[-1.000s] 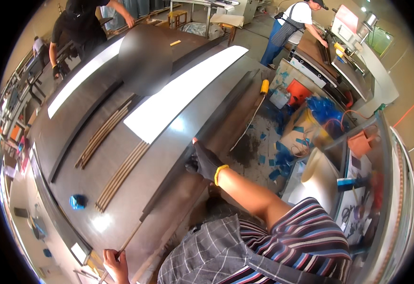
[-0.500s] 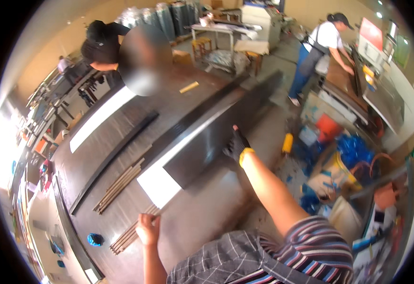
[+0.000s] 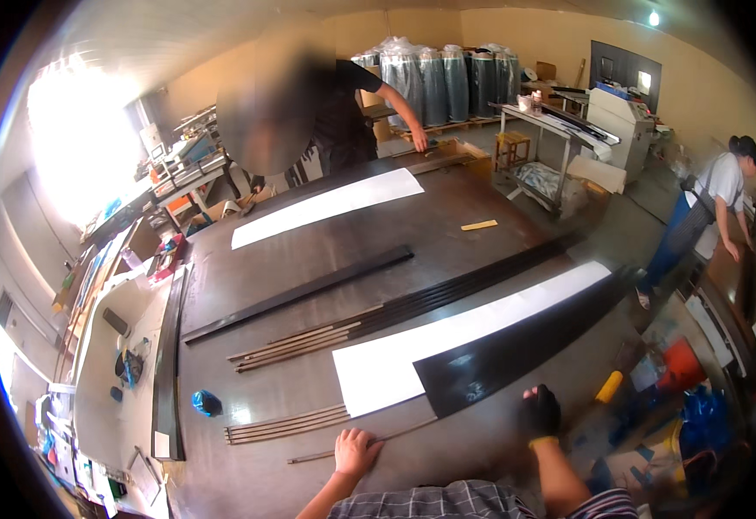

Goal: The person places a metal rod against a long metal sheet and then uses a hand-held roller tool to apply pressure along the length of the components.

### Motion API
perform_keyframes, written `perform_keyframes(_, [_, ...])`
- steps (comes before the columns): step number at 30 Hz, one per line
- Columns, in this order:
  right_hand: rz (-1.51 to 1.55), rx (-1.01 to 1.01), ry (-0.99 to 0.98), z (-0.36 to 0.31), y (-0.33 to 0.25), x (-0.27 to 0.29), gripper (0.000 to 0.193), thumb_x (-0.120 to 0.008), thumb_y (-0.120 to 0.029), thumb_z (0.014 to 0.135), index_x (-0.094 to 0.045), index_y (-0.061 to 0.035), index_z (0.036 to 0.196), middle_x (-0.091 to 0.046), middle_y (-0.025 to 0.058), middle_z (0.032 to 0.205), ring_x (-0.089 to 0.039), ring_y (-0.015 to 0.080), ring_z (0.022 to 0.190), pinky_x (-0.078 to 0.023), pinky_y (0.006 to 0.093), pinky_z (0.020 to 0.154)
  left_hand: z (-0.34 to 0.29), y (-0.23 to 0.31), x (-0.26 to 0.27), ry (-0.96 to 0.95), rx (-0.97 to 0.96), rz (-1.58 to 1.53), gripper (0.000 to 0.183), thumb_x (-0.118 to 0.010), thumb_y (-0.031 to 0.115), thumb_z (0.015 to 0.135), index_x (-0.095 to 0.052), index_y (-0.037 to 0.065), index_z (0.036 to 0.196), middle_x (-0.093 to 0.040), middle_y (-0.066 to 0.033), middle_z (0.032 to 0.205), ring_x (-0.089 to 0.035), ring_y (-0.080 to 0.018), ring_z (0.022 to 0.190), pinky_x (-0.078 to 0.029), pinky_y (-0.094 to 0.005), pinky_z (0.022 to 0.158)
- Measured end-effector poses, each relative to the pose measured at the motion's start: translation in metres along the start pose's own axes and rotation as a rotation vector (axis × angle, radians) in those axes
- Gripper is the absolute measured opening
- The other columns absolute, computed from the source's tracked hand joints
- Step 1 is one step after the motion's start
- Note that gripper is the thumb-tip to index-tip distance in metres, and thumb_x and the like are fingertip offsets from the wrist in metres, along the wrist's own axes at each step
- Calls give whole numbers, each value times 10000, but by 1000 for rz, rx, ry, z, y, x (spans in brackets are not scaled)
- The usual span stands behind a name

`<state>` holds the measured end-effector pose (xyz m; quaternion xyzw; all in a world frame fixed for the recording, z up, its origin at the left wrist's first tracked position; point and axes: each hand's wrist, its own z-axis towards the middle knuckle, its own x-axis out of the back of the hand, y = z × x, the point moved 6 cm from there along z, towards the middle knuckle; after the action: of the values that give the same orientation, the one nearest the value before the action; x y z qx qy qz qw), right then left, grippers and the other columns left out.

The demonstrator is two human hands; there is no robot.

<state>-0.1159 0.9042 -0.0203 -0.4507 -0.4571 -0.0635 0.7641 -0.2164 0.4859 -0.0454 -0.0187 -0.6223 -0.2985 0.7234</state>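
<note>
Head view shows a broad brown worktable point(image 3: 283, 391), seen from beside the person at its near edge. At that edge, left of centre, the bare left hand point(image 3: 357, 451) lies over a thin brown strip point(image 3: 313, 457). Its fingers are loosely bent; I cannot tell whether they pinch the strip or just rest on it. The strip slants from the hand to the near left corner of a black panel point(image 3: 516, 355); whether it runs underneath is unclear. The panel partly covers a white sheet point(image 3: 369, 376), beneath which four similar strips point(image 3: 287, 425) stick out leftward. The right hand point(image 3: 544, 415), in a dark glove with bare fingertips, is near the table's near edge, just beside the panel. Its fingers look curled, but blur hides whether they hold anything.

I judge the step in hand as placing the strip and panel; the next move seems to call for a steady left hand and a careful check of the strip's line.
</note>
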Motion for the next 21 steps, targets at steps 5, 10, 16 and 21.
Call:
perform_keyframes(5, [-225,248,-76,-42,-19,11,417,-700,-228,704,-546,-23,1032,-571,191,1098,-529,384,1058,-410,491,935,-55,-74,29,209,384,75,406,-720,300,795,-577,103,1121,-581,-116,1148,-500,-334,1126,-373,-475,961])
perform_keyframes(10, [-166,282,-21,-46,-11,1,461,-719,-190,674,-532,-23,1060,-551,190,1136,-498,385,1102,-384,494,972,-174,-171,96,485,1076,422,455,-605,298,895,-483,64,1265,-491,-146,1313,-410,-326,1274,-311,-468,1057])
perform_keyframes(16, [-170,307,7,-48,-28,17,418,-713,-187,702,-539,-18,1043,-550,191,1147,-500,387,1097,-389,492,965,-192,-182,110,380,1401,410,456,-548,359,931,-476,59,1268,-440,-113,1363,-376,-303,1309,-314,-461,1061])
perform_keyframes(21, [-203,364,80,-51,-27,14,403,-709,-198,724,-538,-17,1040,-549,186,1155,-500,384,1096,-392,491,955,-196,-187,110,382,1367,417,446,-543,363,933,-470,57,1248,-443,-130,1351,-370,-317,1311,-313,-467,1056])
